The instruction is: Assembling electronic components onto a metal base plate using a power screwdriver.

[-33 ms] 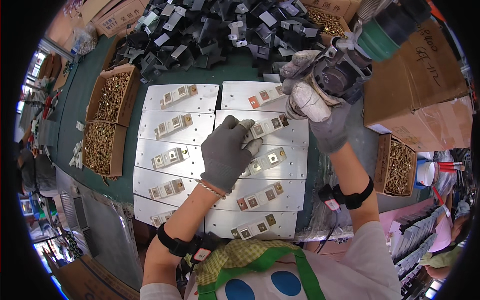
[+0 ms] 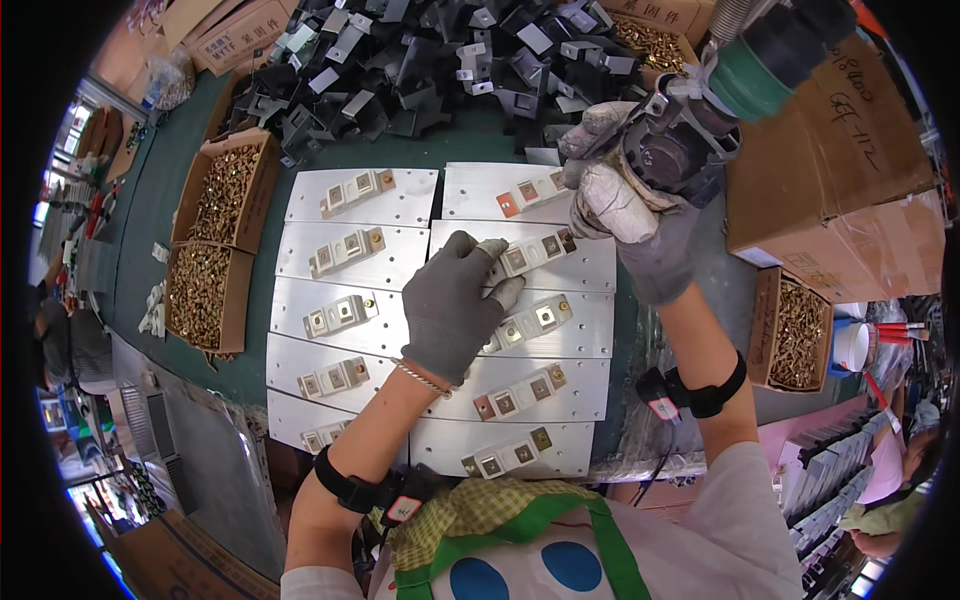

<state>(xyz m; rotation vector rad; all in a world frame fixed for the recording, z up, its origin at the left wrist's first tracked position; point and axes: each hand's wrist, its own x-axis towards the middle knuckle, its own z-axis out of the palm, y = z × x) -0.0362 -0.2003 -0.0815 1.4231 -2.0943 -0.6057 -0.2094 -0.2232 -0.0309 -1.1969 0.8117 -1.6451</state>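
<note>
My left hand [image 2: 455, 305], in a grey glove, pinches the left end of a pale clamp block [image 2: 535, 253] between thumb and fingers. The block lies slantwise on a silver metal plate [image 2: 590, 272] in the right column. My right hand [image 2: 640, 215], gloved with whitish wrapped fingers, is closed round a dark power driver [image 2: 672, 150] with a green section. This driver is held above and right of the block; its tip is hidden. Similar blocks lie on the other plates, such as one block [image 2: 347, 252] in the left column.
Black and silver brackets [image 2: 420, 70] are heaped at the back. Brass-coloured screws fill a box [image 2: 262, 200] at the left and another box [image 2: 765, 335] at the right. A large carton [image 2: 800, 190] stands at the right, near the driver.
The driver in my right hand has tipped very slightly to the left. My left hand and the block have not visibly moved.
</note>
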